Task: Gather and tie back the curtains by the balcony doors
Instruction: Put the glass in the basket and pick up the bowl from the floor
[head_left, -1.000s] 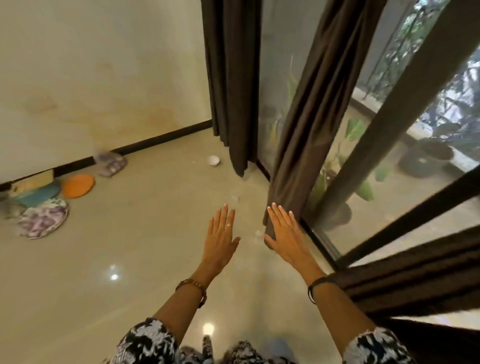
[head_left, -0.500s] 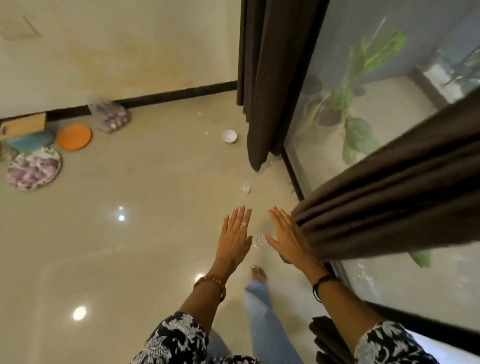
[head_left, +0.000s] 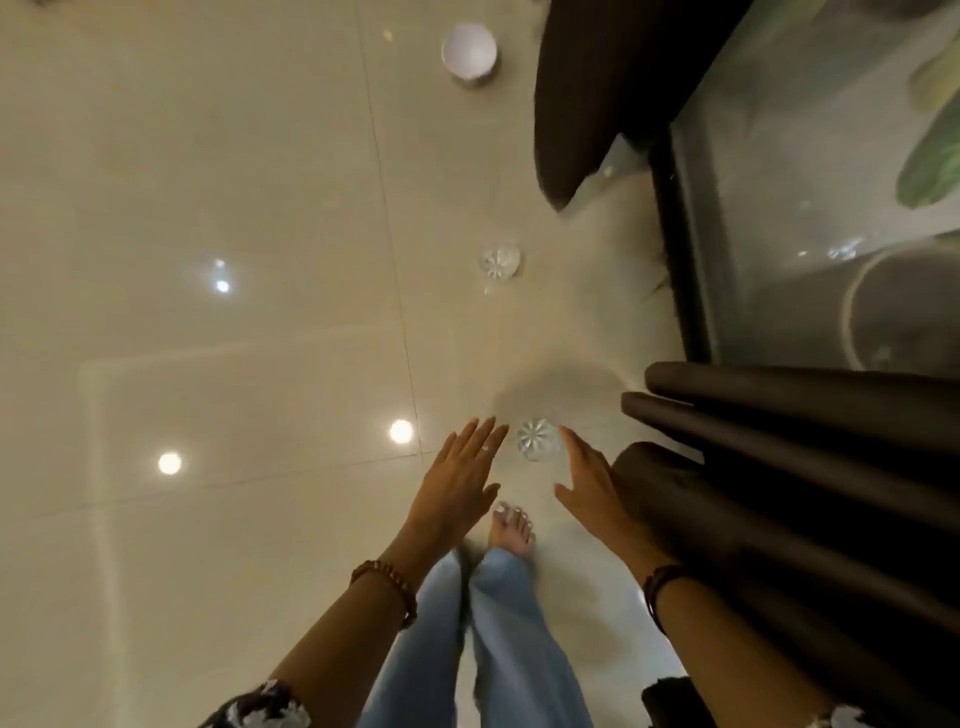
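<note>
Here both hands are extended flat, fingers straight, gripping nothing: left hand (head_left: 457, 480) over the floor (head_left: 208, 182), right hand (head_left: 597, 486) just beside the near curtain (head_left: 779, 467) folds at 3 o'clock. A clear glass piece (head_left: 537, 439) lies between the fingertips at 12 o'clock; the far curtain (head_left: 597, 93) hangs at 1 o'clock beside the balcony door (head_left: 779, 182). Judged step: gathering, not yet begun. Next move calls for closing the right hand round the folds. No legible writing.
</note>
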